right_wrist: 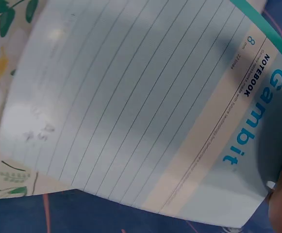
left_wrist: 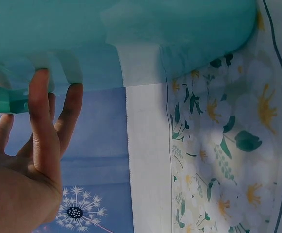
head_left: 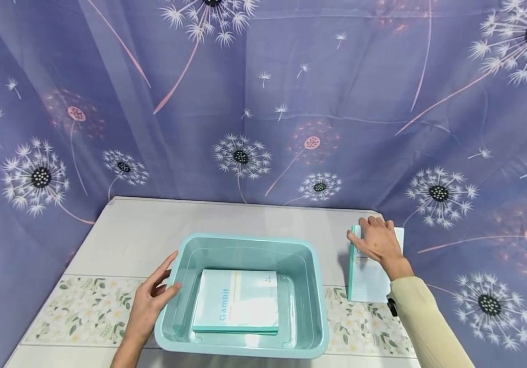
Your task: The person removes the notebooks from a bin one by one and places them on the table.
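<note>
One table (head_left: 240, 217), one tub (head_left: 252, 253) in grip of left hand (head_left: 150, 300), one notebook (head_left: 370, 283) in grip of right hand (head_left: 377, 242)

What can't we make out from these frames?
- Head: most of the cover title on the right-hand Gambit notebook, covered by the right hand.
- Head: fine print on the notebook in the basin, too small.
- Left wrist: the inside of the teal basin, behind its wall; its upper part, cut by the top edge.
- Right wrist: most of the right hand, beyond the right edge.
</note>
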`<state>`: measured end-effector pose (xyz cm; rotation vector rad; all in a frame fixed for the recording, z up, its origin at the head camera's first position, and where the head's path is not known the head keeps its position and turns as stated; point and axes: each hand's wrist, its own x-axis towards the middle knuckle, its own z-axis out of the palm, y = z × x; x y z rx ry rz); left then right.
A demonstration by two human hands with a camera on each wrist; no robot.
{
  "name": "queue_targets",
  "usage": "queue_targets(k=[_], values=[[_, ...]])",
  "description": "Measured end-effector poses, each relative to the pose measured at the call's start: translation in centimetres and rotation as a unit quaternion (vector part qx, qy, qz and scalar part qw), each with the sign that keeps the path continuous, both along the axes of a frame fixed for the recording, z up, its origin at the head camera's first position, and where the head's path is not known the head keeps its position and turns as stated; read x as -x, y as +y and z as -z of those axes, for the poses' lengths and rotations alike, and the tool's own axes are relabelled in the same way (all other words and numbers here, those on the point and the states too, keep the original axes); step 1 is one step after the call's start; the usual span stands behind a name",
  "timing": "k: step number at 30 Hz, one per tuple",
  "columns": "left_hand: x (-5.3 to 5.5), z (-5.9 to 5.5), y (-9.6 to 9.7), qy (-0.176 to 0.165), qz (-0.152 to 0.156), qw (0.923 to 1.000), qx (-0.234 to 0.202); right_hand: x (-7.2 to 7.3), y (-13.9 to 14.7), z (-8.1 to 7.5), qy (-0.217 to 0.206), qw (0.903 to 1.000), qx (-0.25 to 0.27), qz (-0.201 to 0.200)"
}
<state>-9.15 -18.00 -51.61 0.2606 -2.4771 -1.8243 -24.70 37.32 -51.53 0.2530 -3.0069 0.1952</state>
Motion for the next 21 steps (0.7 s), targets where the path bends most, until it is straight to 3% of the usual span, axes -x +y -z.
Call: queue_targets(k=[7, 13, 21], values=[[0.0, 0.1, 0.1, 0.001, -0.006, 0.9999, -0.012, 1.2, -0.2, 0.7, -0.021, 0.9997, -0.009, 0.009], [0.0, 0.0, 0.2, 0.001, 0.0, 1.0, -0.007, 0.8, -0.1, 1.0, -0.058, 0.9979, -0.001, 0.028], [0.1, -0.1, 0.2, -0.009, -0.006, 0.9999, -0.001, 0.4, -1.1, 0.3, -0.027, 0.9985, 0.041, 0.025]])
